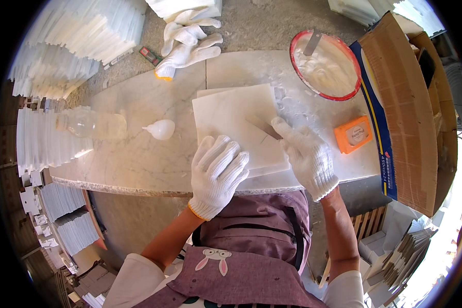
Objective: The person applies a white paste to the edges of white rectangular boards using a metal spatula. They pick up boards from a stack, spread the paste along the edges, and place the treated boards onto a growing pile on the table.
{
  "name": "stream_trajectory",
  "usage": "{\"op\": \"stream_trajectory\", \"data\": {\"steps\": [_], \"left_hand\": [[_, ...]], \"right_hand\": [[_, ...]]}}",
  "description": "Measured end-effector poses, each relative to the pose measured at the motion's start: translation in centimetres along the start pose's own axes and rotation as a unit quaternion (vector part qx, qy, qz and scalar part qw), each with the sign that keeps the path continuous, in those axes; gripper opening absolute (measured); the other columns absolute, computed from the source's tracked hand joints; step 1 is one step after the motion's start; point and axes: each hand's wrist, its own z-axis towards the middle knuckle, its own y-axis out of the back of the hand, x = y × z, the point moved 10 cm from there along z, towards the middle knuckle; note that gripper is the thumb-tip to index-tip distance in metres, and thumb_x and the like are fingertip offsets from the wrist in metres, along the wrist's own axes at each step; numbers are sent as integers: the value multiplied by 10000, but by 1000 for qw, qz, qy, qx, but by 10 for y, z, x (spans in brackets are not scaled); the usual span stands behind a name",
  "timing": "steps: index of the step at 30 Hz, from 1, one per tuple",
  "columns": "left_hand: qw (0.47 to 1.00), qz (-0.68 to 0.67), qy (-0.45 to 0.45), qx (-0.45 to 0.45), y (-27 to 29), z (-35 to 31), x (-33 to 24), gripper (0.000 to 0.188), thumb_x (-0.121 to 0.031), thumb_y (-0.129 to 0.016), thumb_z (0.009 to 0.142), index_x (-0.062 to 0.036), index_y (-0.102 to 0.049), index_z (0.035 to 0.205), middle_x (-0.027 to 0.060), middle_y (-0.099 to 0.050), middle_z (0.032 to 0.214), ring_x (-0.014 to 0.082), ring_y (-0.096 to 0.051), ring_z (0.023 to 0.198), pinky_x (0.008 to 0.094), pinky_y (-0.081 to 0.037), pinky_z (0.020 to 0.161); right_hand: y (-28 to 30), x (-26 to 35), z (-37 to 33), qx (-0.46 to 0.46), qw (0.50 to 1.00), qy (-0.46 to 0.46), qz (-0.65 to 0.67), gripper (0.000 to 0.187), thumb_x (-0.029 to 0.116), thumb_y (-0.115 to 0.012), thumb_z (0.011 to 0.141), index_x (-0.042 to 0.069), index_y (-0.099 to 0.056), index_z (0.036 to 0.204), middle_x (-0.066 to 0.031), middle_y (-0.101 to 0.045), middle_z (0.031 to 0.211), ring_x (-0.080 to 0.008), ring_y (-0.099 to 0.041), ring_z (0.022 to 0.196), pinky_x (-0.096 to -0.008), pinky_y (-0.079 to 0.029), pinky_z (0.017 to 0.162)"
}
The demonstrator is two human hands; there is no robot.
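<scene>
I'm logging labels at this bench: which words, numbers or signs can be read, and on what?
I won't copy the wording, but here is where it stands:
Orange block: a legible line on its round pale label, finer print too small.
Cardboard box: legible digits and letters on its blue strip, smaller characters too blurred.
Slim white tube: lettering, partly too small.

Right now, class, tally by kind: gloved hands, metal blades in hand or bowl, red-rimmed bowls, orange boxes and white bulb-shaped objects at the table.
Gloved hands: 2 (left hand, right hand)
Metal blades: 2 (held blade, bowl blade)
Red-rimmed bowl: 1
Orange box: 1
White bulb-shaped object: 1
Total: 7
</scene>
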Motion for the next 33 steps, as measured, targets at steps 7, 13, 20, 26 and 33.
{"op": "stream_trajectory", "data": {"steps": [7,13,20,26,33], "left_hand": [[999,-1,-18,-29,3,8,-2,365,-189,-739,563,-41,-642,884,109,-593,912,341,-571,848,461,-433,700],[1000,-7,-14,-18,2,14,-2,373,-191,-722,541,-46,-621,869,98,-554,862,312,-537,759,423,-399,626],[998,-8,-35,-47,4,11,-3,375,-186,-721,535,-48,-612,865,97,-547,846,306,-526,733,410,-390,602],[999,-17,-22,-21,4,16,-3,370,-171,-734,544,-48,-608,870,95,-547,837,294,-501,693,409,-382,588],[997,-14,-33,-64,4,10,-1,336,-189,-720,565,-56,-599,849,69,-532,796,277,-497,687,396,-372,582]], "right_hand": [[-5,3,6,23,999,-17,20,418,-36,-592,876,81,-650,1273,-162,-600,822,-336,-602,742,-399,-492,673],[-6,9,7,46,999,10,11,438,-45,-565,876,57,-612,1299,-179,-602,845,-355,-611,782,-421,-489,706],[-10,13,3,77,997,4,8,433,-63,-572,884,78,-656,1285,-149,-595,817,-291,-597,731,-366,-491,688],[-19,10,-6,173,985,16,24,427,-24,-536,896,78,-642,1297,-155,-600,826,-327,-596,759,-394,-480,707],[-9,-10,27,114,990,4,77,430,-37,-575,891,92,-675,1289,-116,-595,812,-253,-577,783,-342,-476,723]]}}
